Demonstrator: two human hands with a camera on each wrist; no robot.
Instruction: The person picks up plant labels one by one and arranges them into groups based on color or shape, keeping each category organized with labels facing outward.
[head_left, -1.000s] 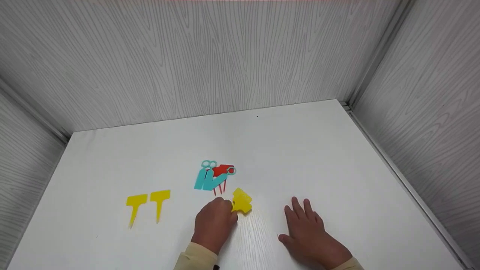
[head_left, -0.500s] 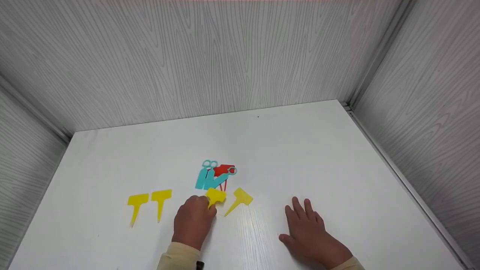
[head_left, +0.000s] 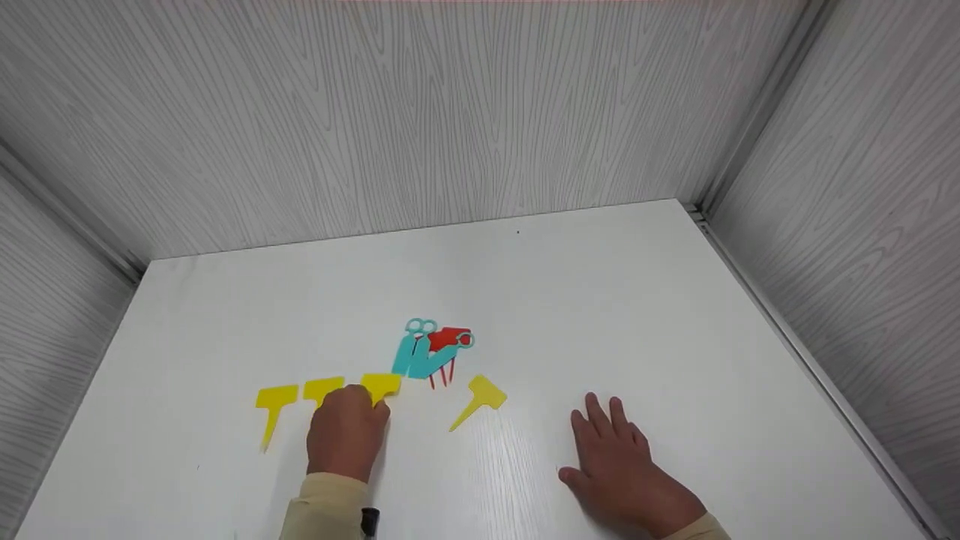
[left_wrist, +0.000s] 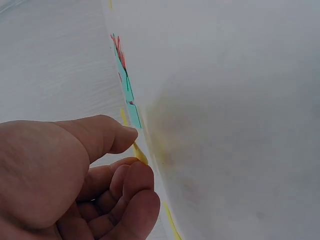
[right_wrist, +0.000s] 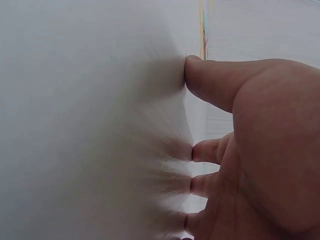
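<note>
My left hand [head_left: 346, 433] pinches a yellow T-shaped plant label [head_left: 382, 385] between thumb and fingers, its stem hidden by the hand. In the left wrist view, the label's edge [left_wrist: 140, 153] shows between the fingertips. Just left of it lies a second yellow label [head_left: 322, 388], partly covered by the hand, and beyond that a third yellow label [head_left: 277, 397] with its stem towards me. One more yellow label [head_left: 487, 393] lies tilted to the right. Flat on the table, fingers spread, my right hand [head_left: 616, 459] rests and holds nothing.
Behind the left hand, teal tags with ring ends [head_left: 426, 363] overlap red T-shaped labels [head_left: 450, 337] in a small pile. They lie on a white table [head_left: 585, 300], with wood-grain panels [head_left: 412, 112] standing at its back and sides.
My left hand has carried one yellow label leftward from the tilted label, bringing it beside the two labels on the left. The right hand has stayed in place.
</note>
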